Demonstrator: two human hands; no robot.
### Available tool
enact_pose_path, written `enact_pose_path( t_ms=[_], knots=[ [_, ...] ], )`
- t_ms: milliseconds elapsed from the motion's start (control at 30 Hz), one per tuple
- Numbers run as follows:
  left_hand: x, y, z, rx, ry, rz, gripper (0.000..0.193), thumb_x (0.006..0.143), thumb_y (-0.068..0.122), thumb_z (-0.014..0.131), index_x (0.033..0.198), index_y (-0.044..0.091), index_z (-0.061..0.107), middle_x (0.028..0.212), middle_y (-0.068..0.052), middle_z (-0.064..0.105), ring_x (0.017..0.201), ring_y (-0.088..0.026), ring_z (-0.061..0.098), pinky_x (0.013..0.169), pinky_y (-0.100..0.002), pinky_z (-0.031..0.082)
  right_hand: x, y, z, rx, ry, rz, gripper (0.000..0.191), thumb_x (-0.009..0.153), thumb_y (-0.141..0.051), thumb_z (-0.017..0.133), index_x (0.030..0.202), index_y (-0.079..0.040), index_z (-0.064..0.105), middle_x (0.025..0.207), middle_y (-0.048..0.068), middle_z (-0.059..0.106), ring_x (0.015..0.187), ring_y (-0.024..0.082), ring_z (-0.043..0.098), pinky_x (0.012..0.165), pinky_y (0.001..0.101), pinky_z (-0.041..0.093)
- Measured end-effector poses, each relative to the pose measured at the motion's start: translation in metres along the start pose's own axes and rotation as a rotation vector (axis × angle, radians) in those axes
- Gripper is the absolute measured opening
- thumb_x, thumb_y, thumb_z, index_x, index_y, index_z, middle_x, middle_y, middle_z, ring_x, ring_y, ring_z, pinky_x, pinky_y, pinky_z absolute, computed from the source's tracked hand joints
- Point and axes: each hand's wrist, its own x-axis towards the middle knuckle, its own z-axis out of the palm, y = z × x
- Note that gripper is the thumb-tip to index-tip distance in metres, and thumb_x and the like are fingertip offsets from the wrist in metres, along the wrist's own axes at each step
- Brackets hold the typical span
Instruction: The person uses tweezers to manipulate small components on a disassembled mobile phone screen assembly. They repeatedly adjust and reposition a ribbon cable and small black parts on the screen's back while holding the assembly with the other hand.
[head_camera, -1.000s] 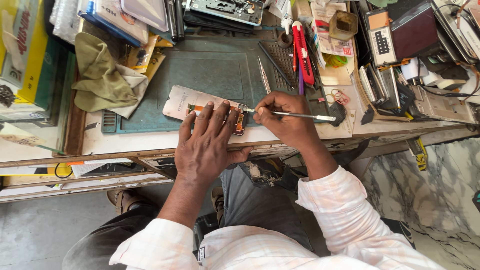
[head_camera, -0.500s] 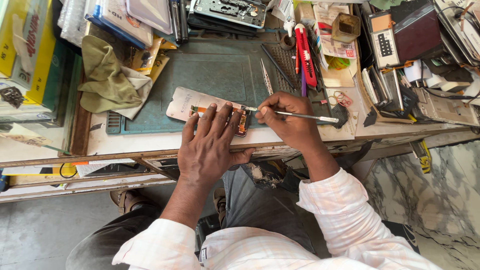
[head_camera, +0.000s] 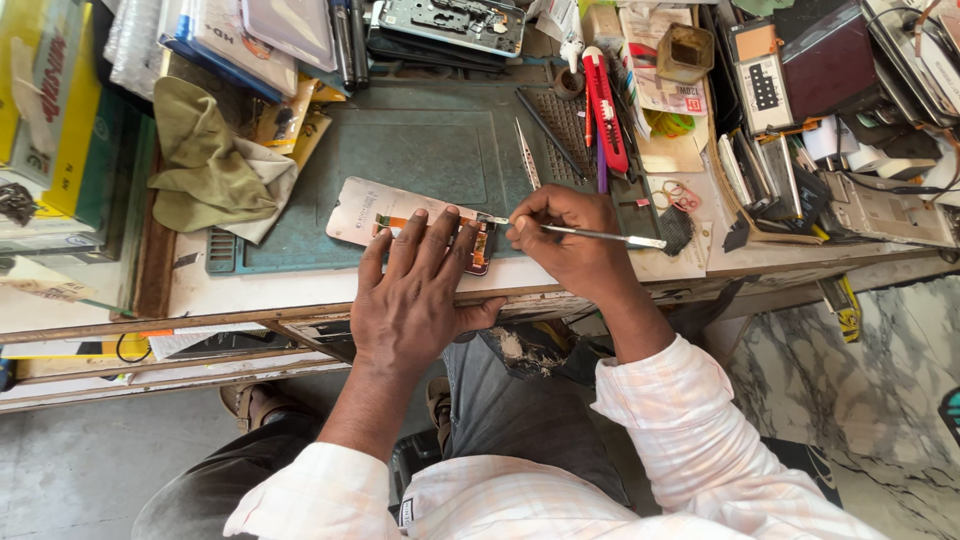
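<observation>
The left hand (head_camera: 415, 300) is lying flat, fingers spread, pressing on a phone panel (head_camera: 400, 215) that is resting on the near edge of the green mat (head_camera: 420, 140). The right hand (head_camera: 565, 240) is pinching metal tweezers (head_camera: 590, 234), their tip touching the panel's right end. An olive cloth (head_camera: 205, 165) is lying left of the mat.

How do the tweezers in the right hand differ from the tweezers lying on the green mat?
The held tweezers lie nearly level, pinched in the right hand, tip at the phone panel. The spare tweezers lie untouched on the green mat, running up and down the picture. Both are slim, silvery and pointed.
</observation>
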Motion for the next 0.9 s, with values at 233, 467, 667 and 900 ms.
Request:
enact_pose_path(
  t_ms=[233, 467, 667, 900],
  knots=[
    [0.000, 0.000, -0.001, 0.020, 0.009, 0.009, 0.093, 0.077, 0.084, 0.058, 0.146, 0.021, 0.058, 0.148, -0.004, 0.057, 0.137, -0.024, 0.052, 0.116, -0.050, 0.034, -0.002, -0.001, -0.001, -0.059, -0.008, -0.025, 0.010, 0.101, -0.009, 0.068, 0.100, 0.001, 0.069, 0.088, 0.009, 0.078, 0.081, 0.012, 0.077, 0.071, 0.0256, 0.062],
    [0.000, 0.000, 0.000, 0.009, -0.003, 0.006, 0.092, 0.077, 0.085, 0.058, 0.144, 0.022, 0.057, 0.148, -0.004, 0.056, 0.137, -0.025, 0.051, 0.116, -0.051, 0.034, -0.002, -0.007, -0.001, -0.039, -0.001, -0.054, 0.007, 0.099, -0.007, 0.069, 0.098, 0.000, 0.069, 0.089, 0.007, 0.077, 0.082, 0.010, 0.076, 0.073, 0.0248, 0.061],
    [0.001, 0.000, 0.000, -0.016, -0.011, -0.003, 0.094, 0.074, 0.085, 0.057, 0.145, 0.023, 0.057, 0.147, -0.004, 0.056, 0.135, -0.026, 0.051, 0.114, -0.052, 0.034, -0.002, -0.011, -0.002, -0.095, 0.009, -0.078, 0.005, 0.098, -0.006, 0.070, 0.100, -0.001, 0.070, 0.089, 0.006, 0.077, 0.082, 0.010, 0.075, 0.072, 0.0252, 0.060],
    [0.000, 0.000, 0.002, 0.008, 0.010, 0.003, 0.093, 0.076, 0.086, 0.056, 0.145, 0.023, 0.058, 0.147, -0.004, 0.056, 0.136, -0.025, 0.051, 0.116, -0.051, 0.033, -0.002, -0.009, 0.000, -0.218, 0.035, -0.156, 0.006, 0.094, -0.005, 0.070, 0.098, -0.001, 0.071, 0.090, 0.006, 0.077, 0.083, 0.010, 0.075, 0.072, 0.0247, 0.060]
  ],
)
